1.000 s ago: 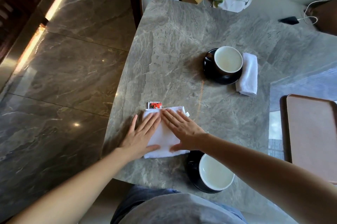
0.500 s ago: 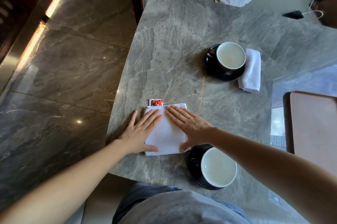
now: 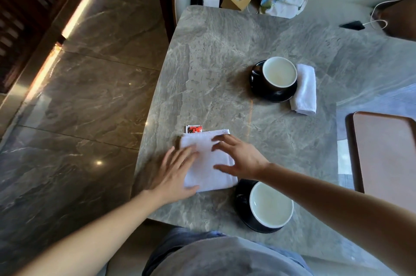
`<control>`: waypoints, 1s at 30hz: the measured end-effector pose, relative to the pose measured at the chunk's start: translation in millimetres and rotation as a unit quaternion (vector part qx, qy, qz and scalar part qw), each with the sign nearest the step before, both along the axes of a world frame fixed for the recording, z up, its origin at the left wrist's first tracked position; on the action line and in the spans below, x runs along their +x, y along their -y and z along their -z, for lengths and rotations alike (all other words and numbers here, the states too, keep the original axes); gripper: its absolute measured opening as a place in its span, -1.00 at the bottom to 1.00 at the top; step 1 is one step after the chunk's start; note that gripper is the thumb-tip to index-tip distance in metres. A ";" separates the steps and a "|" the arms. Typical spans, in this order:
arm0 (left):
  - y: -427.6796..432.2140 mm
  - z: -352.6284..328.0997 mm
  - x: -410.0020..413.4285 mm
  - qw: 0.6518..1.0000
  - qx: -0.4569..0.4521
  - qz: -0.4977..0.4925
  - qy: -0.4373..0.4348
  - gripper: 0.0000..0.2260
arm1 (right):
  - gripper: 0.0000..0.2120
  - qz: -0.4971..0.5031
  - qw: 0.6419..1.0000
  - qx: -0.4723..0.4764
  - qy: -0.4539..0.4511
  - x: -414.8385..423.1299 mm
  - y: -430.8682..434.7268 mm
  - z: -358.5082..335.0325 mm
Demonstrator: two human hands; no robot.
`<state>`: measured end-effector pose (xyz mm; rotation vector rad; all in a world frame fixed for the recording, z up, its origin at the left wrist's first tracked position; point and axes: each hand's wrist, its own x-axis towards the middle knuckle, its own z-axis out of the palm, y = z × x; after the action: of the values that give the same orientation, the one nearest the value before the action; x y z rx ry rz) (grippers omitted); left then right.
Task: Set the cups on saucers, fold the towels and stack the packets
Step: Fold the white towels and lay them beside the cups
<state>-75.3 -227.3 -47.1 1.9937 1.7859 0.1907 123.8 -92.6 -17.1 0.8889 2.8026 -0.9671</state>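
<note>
both hands lie spread, palms down, on the white towel (image 3: 208,158) near the table's (image 3: 213,55) front-left edge: left hand (image 3: 174,174) on its left side, right hand (image 3: 239,156) on its right. the near cup (image 3: 271,206) sits on its dark saucer (image 3: 242,194) just right of the towel. a red packet (image 3: 193,128) peeks out past the towel's far edge. farther off, the far cup (image 3: 279,71) sits on a saucer (image 3: 256,77), a folded towel (image 3: 304,89) touching it.

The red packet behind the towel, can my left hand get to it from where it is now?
Probably yes. The left hand lies flat on the towel's left side, and the red packet peeks out just past the towel's far edge. Nothing stands between them; the right hand sits further right.
</note>
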 end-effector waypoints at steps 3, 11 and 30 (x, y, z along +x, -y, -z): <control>22.4 2.1 6.7 0.998 0.049 0.027 0.036 -0.51 | -0.88 -0.072 0.994 0.025 0.083 7.2 6.0 -12.6; 17.1 1.1 6.8 0.993 0.048 0.072 -0.076 -0.67 | -0.66 -0.154 0.951 -0.022 0.268 -9.1 13.6 -7.8; 0.1 -15.0 6.2 0.981 0.006 -0.125 0.145 -0.69 | -0.58 -0.144 0.943 0.155 0.256 -15.1 34.7 -0.2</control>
<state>-69.1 -227.3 -32.1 1.6431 1.8364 0.5430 108.7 -127.4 -16.9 0.6095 2.5465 -0.2106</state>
